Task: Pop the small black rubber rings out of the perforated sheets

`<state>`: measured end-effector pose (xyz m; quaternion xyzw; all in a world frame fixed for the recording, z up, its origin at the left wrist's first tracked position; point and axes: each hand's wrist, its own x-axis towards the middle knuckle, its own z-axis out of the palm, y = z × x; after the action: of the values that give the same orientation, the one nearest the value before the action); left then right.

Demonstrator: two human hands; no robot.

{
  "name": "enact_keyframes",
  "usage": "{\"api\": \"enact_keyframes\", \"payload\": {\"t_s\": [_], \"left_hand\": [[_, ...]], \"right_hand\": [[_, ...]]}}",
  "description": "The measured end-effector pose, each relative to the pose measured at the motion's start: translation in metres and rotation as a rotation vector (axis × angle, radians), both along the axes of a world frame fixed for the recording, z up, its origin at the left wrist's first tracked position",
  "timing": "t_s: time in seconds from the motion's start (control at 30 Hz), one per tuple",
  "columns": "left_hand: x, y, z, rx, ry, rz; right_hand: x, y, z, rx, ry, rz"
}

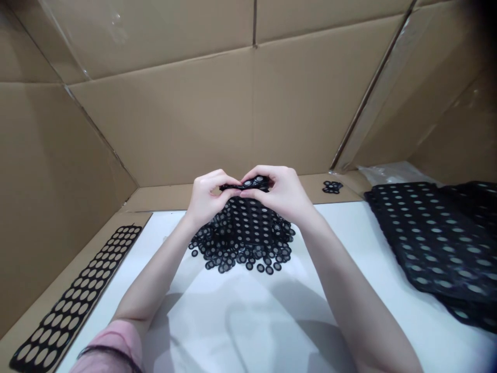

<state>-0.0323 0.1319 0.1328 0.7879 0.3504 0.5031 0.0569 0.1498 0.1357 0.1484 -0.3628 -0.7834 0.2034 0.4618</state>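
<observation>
Both my hands meet in the middle, pinching a black perforated sheet (252, 220) by its upper edge. My left hand (212, 194) has thumb and fingertips closed on that edge. Close against it, my right hand (277, 189) also pinches, and the sheet is bunched between the two. The rest of the sheet hangs down with rows of pale round spots. Under and around it lies a pile of small black rings (229, 259) with greyish centres, partly hidden by the sheet and my hands.
A stack of black dotted sheets (438, 238) lies on the right of the white tabletop (233, 321). An emptied sheet with round holes (77, 298) lies at left. Beyond are a small ring cluster (332, 187), clear plastic (399, 172) and cardboard walls (194, 119).
</observation>
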Motion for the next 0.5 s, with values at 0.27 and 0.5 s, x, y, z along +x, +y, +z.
{"api": "enact_keyframes", "payload": {"t_s": [0.27,0.5], "left_hand": [[-0.0061,0.0006,0.0038,-0.126,-0.051,-0.096],[-0.0043,0.0009,-0.0003,-0.421,-0.298,-0.084]], "right_hand": [[0.003,0.0,-0.0008,0.013,-0.009,0.034],[0.0031,-0.0065,0.0044,0.025,-0.102,0.104]]}}
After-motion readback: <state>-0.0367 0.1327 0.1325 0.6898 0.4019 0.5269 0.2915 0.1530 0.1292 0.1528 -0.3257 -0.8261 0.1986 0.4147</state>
